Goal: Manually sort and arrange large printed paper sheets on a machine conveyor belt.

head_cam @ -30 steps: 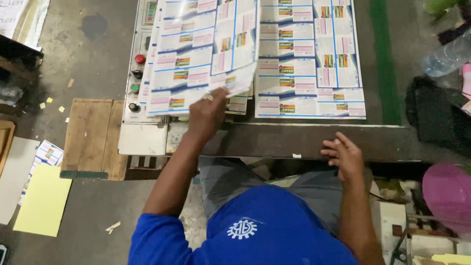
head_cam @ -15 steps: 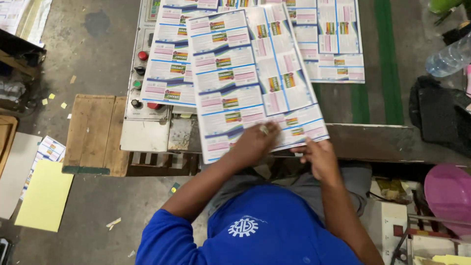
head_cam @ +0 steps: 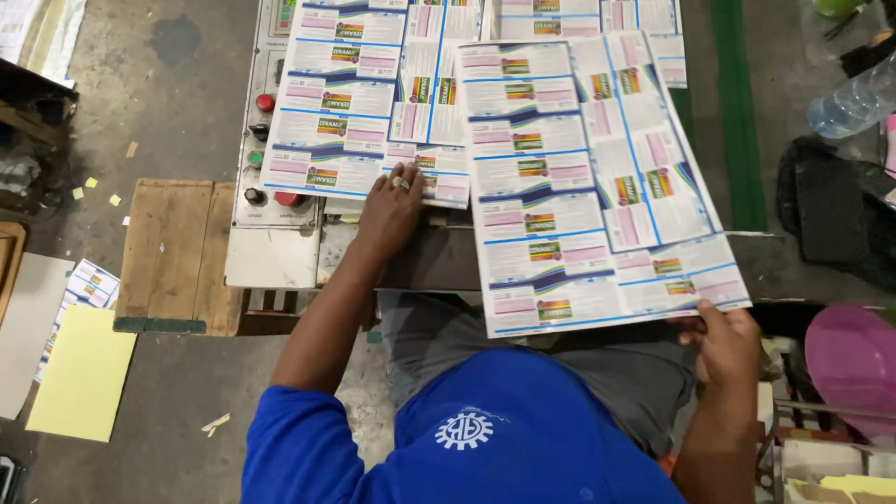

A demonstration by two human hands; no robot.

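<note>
Since a moment ago the printed sheet (head_cam: pixel 597 187) has slid right, its corner pinched by the right hand (head_cam: pixel 728 350), while the left hand (head_cam: pixel 392 210) lies open on the stack (head_cam: pixel 341 103) beside it.

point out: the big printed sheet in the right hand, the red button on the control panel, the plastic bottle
printed sheet (head_cam: pixel 579 187), head view, middle of its face.
red button (head_cam: pixel 265 102), head view, cap, on the control panel's left strip.
plastic bottle (head_cam: pixel 854 105), head view, clear body, lying at the right edge.

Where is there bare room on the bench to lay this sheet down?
Bare bench shows right of the held sheet, toward the green stripe, and along the front edge between the left hand and that sheet. The left is crowded with stacked sheets over the button panel.
</note>
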